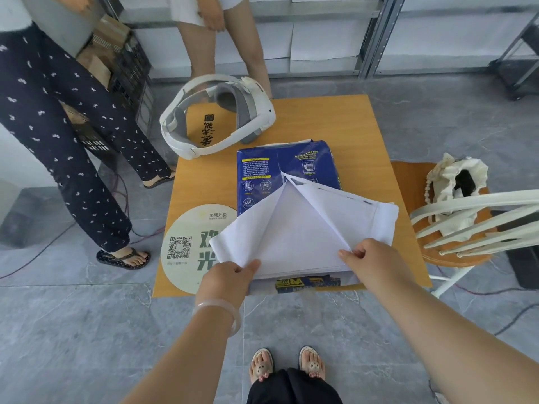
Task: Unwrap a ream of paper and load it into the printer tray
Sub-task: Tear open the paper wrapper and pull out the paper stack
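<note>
Both hands, left (230,277) and right (370,258), pinch the near flaps of the blue wrapper (280,170), exposing white paper (294,246) on the counter (344,123).

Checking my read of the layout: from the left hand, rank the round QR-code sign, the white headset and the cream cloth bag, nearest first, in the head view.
From the left hand:
1. Round QR-code sign, just to its left.
2. White headset, at the table's far-left corner.
3. Cream cloth bag, on the chair at right.
</note>
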Demonstrator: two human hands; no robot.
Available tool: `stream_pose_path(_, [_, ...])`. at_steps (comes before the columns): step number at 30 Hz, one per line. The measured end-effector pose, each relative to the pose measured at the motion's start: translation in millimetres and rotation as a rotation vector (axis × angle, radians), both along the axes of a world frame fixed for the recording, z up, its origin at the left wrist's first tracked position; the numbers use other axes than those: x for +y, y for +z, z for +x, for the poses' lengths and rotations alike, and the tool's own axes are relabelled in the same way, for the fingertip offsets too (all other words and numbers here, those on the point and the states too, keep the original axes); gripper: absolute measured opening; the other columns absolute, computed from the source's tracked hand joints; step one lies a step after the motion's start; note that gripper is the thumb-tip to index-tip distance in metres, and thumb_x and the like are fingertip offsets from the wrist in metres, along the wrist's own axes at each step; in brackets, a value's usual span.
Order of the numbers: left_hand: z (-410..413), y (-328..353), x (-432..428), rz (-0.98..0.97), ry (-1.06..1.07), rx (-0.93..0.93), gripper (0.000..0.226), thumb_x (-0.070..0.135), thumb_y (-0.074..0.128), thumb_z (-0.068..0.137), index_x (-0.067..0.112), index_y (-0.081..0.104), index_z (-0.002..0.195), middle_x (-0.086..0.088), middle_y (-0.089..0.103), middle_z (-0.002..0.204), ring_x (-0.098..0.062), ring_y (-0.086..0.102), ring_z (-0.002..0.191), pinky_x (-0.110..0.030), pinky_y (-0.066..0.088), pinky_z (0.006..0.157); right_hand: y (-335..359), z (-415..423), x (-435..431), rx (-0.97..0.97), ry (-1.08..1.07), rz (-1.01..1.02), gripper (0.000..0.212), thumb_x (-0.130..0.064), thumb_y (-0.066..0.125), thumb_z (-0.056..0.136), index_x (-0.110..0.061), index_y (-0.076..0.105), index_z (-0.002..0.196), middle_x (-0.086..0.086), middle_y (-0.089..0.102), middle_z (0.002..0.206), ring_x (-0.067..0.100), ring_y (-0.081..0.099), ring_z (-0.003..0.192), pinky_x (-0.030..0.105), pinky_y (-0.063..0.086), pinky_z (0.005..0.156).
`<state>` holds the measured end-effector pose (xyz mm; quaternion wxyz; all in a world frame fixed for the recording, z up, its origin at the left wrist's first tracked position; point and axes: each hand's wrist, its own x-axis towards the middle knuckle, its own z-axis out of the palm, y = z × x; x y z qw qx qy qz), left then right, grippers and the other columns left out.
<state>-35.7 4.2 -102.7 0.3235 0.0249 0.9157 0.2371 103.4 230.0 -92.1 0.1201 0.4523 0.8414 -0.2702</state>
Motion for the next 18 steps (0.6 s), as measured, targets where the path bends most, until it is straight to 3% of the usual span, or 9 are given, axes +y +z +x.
stream_pose_path(4, [-8, -3, 5, -0.042, 0.034, -0.086, 0.058, 0.063, 0.053, 0.077, 0.018, 0.053, 0.041, 0.004, 0.058, 0.041, -0.02, 0.055, 0.045, -0.031, 0.05, 0.067, 4, -5, 4, -0.148, -0.025, -0.051, 0.053, -0.063, 0.053, 0.082, -0.011, 0.063, 0.084, 0.004, 0.059, 0.07, 0.025, 0.06, 0.072, 0.029, 0.038, 0.05])
stream_pose_path(9, [-6, -6, 8, -0.036, 0.046, -0.1, 0.054, 0.062, 0.057, 0.076, 0.013, 0.06, 0.054, -0.01, 0.07, 0.062, -0.028, 0.065, 0.06, -0.036, 0.053, 0.073, 3, -4, 0, -0.087, -0.162, -0.209, 0.052, -0.058, 0.06, 0.081, -0.008, 0.066, 0.093, 0.012, 0.07, 0.078, 0.028, 0.07, 0.07, 0.041, 0.061, 0.063])
stream_pose_path(13, [-6, -5, 5, -0.012, 0.019, -0.091, 0.051, 0.054, 0.058, 0.082, 0.011, 0.06, 0.053, -0.003, 0.064, 0.055, -0.023, 0.058, 0.055, -0.03, 0.043, 0.06, 3, 2, -5, -0.011, -0.283, -0.312, 0.045, -0.05, 0.064, 0.082, -0.008, 0.063, 0.097, 0.012, 0.07, 0.075, 0.022, 0.071, 0.059, 0.033, 0.059, 0.049])
stream_pose_path(18, [-6, -5, 3, -0.031, -0.021, -0.089, 0.052, 0.055, 0.056, 0.083, 0.013, 0.06, 0.052, 0.001, 0.063, 0.052, -0.02, 0.057, 0.053, -0.028, 0.041, 0.055, -1, 8, -10, 0.074, -0.371, -0.418, 0.038, -0.043, 0.068, 0.083, -0.007, 0.063, 0.092, 0.009, 0.069, 0.071, 0.016, 0.066, 0.05, 0.023, 0.049, 0.037])
